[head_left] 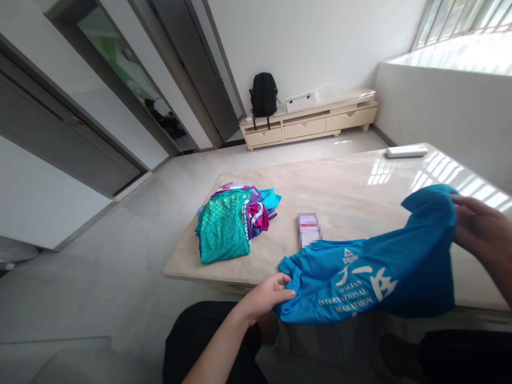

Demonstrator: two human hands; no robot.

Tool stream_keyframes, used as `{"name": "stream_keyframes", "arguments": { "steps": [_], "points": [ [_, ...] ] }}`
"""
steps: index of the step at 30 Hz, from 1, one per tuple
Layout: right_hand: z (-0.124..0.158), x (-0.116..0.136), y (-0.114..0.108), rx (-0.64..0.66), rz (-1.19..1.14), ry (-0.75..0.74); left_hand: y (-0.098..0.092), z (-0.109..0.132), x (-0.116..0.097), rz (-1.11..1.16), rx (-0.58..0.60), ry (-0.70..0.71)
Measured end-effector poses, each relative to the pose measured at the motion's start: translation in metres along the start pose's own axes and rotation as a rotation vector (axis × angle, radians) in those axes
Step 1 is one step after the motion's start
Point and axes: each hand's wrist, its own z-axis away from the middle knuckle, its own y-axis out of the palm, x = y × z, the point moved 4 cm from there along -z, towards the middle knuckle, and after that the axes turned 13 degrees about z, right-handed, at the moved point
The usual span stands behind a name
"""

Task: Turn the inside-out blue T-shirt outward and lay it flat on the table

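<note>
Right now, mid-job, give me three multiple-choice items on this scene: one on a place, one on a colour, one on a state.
1. Where does the pile of clothes lie?
A. on the floor
B. near the table's left corner
C. on the low cabinet

2. What colour is the shirt held by both hands?
A. blue
B. red
C. white

3. How is that shirt held?
A. folded flat on the table
C. hanging from a hook
B. stretched between the left hand and the right hand

Answers: 1 B, the pile sits on the tabletop by its left corner. 2 A, the fabric is bright blue with white print. 3 B, each hand grips one end over the table's near edge.
</note>
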Motion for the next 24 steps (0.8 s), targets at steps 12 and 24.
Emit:
{"name": "stream_keyframes", "arguments": {
  "steps": [12,24],
  "points": [
    [-0.015,-0.047,0.034,0.176,1.160,-0.031,0.023,-0.043,-0.013,-0.928,-0.402,0.374],
    [0.036,-0.082,0.119,0.678,1.370,-0.363,0.048,-0.090,0.005,-0.948,-0.296,0.422]
  ]
}}
